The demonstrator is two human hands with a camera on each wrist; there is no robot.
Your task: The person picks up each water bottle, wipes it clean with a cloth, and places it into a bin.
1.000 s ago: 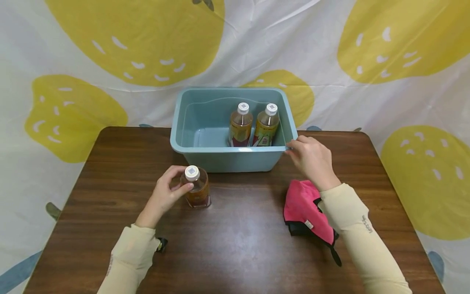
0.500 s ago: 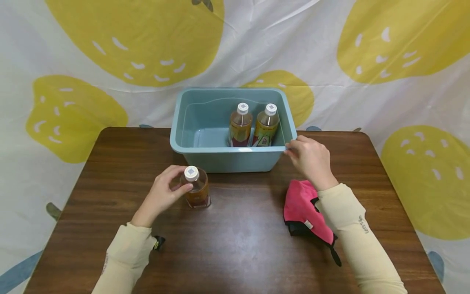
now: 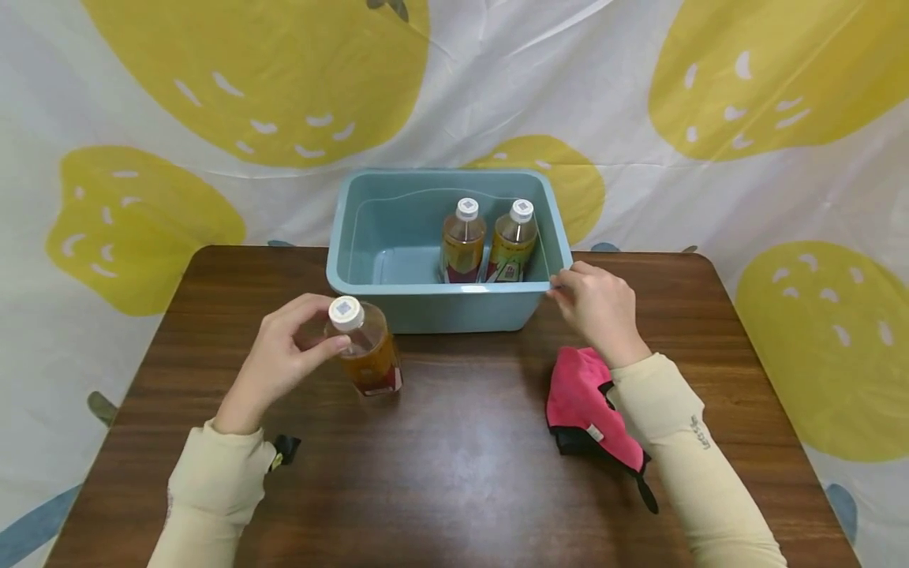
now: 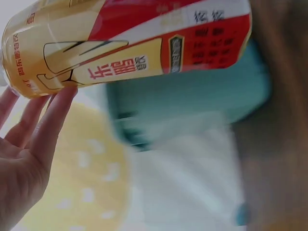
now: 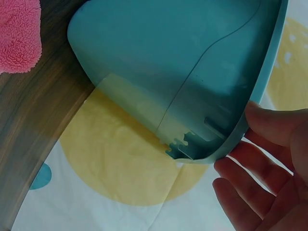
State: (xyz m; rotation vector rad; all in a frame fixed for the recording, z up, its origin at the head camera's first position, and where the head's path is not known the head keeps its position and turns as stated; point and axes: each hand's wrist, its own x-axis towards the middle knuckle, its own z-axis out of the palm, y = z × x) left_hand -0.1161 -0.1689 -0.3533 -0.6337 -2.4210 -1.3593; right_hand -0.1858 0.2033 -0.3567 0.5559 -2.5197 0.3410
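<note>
My left hand [image 3: 284,347] grips a drink bottle [image 3: 372,363] near its shoulder, under the white cap. In the head view the bottle leans toward the hand, in front of the blue plastic bin [image 3: 454,312]; its yellow and red label fills the top of the left wrist view. Thumb and fingers of my right hand [image 3: 596,308] pinch the bin's front right corner rim. Inside the bin, two similar bottles stand side by side at the right: one bottle [image 3: 463,248] and, against the right wall, another bottle [image 3: 511,248].
A pink cloth item with black trim [image 3: 585,402] lies on the brown wooden table [image 3: 454,473], beside my right forearm. Behind the table hangs a white curtain [image 3: 554,63] printed with yellow fruit. A small black device [image 3: 284,451] sits at my left wrist.
My left hand has moved left and toward me, raising the bottle from the table and tilting it. The right hand stays on the bin's rim; the bin stays in place.
</note>
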